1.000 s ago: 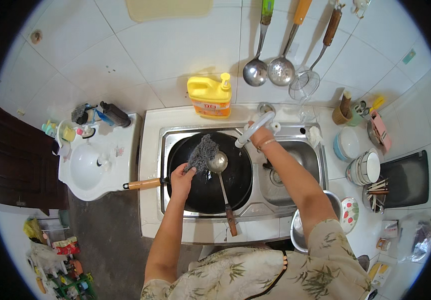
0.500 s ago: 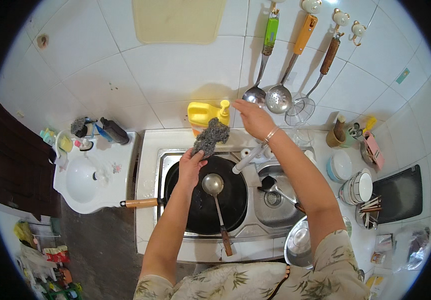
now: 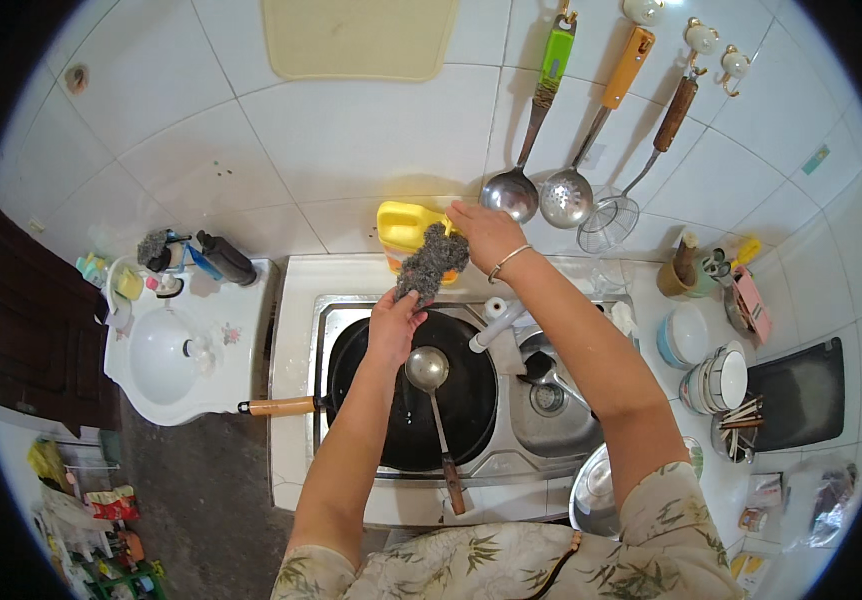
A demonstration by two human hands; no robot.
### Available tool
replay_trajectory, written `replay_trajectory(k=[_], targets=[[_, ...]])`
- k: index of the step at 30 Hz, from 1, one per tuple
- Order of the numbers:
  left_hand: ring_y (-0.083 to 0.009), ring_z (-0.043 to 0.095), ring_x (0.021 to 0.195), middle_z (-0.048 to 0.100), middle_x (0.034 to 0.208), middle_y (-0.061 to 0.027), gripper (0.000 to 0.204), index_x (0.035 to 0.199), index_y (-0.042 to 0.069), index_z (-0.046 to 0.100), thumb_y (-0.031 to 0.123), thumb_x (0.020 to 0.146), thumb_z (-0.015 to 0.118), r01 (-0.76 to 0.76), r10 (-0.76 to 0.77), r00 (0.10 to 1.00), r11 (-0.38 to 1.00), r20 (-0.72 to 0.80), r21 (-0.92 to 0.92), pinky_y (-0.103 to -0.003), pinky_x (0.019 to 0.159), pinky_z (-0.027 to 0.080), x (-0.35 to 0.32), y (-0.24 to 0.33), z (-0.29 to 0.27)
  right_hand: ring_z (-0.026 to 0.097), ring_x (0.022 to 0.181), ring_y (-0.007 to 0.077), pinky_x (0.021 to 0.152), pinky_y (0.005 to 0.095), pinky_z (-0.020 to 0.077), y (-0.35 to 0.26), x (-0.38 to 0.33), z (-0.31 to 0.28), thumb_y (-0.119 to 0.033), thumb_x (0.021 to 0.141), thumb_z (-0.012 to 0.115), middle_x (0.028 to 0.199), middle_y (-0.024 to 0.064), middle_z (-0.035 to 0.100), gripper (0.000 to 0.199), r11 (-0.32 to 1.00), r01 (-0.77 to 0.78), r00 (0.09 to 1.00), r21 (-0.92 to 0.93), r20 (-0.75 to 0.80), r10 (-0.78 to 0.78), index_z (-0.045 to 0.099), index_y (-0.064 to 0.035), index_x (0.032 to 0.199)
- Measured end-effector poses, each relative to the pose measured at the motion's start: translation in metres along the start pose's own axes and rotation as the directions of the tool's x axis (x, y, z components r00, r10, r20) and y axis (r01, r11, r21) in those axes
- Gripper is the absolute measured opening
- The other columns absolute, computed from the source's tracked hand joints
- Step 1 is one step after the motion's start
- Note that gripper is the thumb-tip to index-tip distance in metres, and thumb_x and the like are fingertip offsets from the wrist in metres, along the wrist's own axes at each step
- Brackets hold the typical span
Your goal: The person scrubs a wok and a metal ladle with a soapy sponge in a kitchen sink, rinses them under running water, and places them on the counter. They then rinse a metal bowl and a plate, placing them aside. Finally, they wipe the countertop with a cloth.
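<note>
Grey, wiry scrubber (image 3: 433, 262) up in front of the yellow bottle (image 3: 401, 238), and my left grip (image 3: 396, 325) has its lower end pinched between thumb and fingers! My right grip (image 3: 492, 234) is over at the bottle's pump, fingers bent (how tightly they close, I can't tell). Below sits the black wok (image 3: 466, 400) in the sink (image 3: 466, 463), the metal ladle (image 3: 427, 369) lying inside, wooden handle out across the rim. White spout (image 3: 498, 328) beside it; the bottle stands at the back of the desk (image 3: 295, 335).
</note>
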State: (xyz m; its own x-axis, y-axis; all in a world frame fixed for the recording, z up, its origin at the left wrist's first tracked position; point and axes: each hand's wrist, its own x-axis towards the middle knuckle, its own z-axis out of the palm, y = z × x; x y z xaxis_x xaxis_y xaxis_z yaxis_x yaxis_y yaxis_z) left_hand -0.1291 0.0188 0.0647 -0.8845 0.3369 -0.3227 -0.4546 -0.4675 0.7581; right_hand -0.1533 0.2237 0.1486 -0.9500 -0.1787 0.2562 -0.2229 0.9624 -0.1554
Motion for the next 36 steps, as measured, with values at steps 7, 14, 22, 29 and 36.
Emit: replay_trajectory(k=[7, 14, 22, 29, 36], targets=[[-0.0159, 0.061, 0.084, 0.063, 0.098, -0.0042, 0.020, 0.107, 0.007, 0.053, 0.013, 0.089, 0.055, 0.077, -0.077, 0.997, 0.997, 0.028, 0.000, -0.027, 0.066, 0.047, -0.050, -0.005, -0.040, 0.054, 0.104, 0.0296, 0.087, 0.0380, 0.0443, -0.015, -0.071, -0.044, 0.007, 0.076, 0.042, 0.113, 0.0156, 0.057, 0.041, 0.920, 0.143, 0.949, 0.365, -0.316, -0.022, 0.053, -0.0037, 0.114], [-0.0158, 0.060, 0.079, 0.062, 0.091, -0.0012, 0.017, 0.103, 0.011, 0.056, 0.011, 0.086, 0.059, 0.329, -0.351, 0.925, 0.932, -0.148, -0.153, -0.027, 0.059, 0.045, -0.119, -0.086, -0.087, 0.060, 0.084, 0.0137, 0.076, 0.0248, 0.0476, -0.053, -0.236, 0.060, -0.010, 0.088, 0.053, 0.097, 0.0065, 0.065, 0.021, 0.406, -0.487, 0.842, 0.774, 0.292, 0.453, 0.062, -0.0002, 0.104], [-0.0136, 0.060, 0.072, 0.063, 0.089, -0.0021, 0.018, 0.101, 0.011, 0.056, 0.021, 0.088, 0.060, 0.463, -0.457, 0.884, 0.885, -0.098, 0.052, -0.026, 0.055, 0.045, -0.144, -0.124, -0.066, 0.057, 0.087, 0.0162, 0.077, 0.0319, 0.0471, -0.089, -0.224, 0.158, -0.023, 0.086, 0.061, 0.096, 0.0049, 0.060, 0.022, -0.589, -0.492, 0.724, 0.641, 0.677, 0.132, 0.054, -0.0057, 0.098], [-0.0322, 0.065, 0.085, 0.065, 0.086, -0.0204, 0.059, 0.092, -0.006, 0.058, 0.049, 0.072, 0.067, 0.070, -0.271, 0.960, -0.015, -0.071, 0.997, -0.038, 0.071, 0.052, -0.174, -0.124, -0.062, 0.058, 0.078, 0.0182, 0.069, 0.0313, 0.0470, -0.041, -0.217, 0.198, -0.019, 0.074, 0.066, 0.086, 0.0085, 0.061, 0.027, 0.021, -0.732, 0.575, 0.681, 0.601, 0.555, 0.057, -0.0026, 0.093], [-0.0367, 0.063, 0.086, 0.063, 0.090, -0.0247, 0.040, 0.086, -0.005, 0.060, 0.031, 0.069, 0.062, 0.224, -0.222, 0.954, 0.073, -0.203, 0.972, -0.041, 0.077, 0.050, -0.178, -0.121, -0.083, 0.058, 0.093, 0.0357, 0.084, 0.0405, 0.0459, -0.078, -0.200, 0.163, -0.017, 0.073, 0.066, 0.101, 0.0207, 0.059, 0.040, 0.580, -0.640, 0.768, 0.503, 0.429, 0.475, 0.050, -0.0009, 0.106]])
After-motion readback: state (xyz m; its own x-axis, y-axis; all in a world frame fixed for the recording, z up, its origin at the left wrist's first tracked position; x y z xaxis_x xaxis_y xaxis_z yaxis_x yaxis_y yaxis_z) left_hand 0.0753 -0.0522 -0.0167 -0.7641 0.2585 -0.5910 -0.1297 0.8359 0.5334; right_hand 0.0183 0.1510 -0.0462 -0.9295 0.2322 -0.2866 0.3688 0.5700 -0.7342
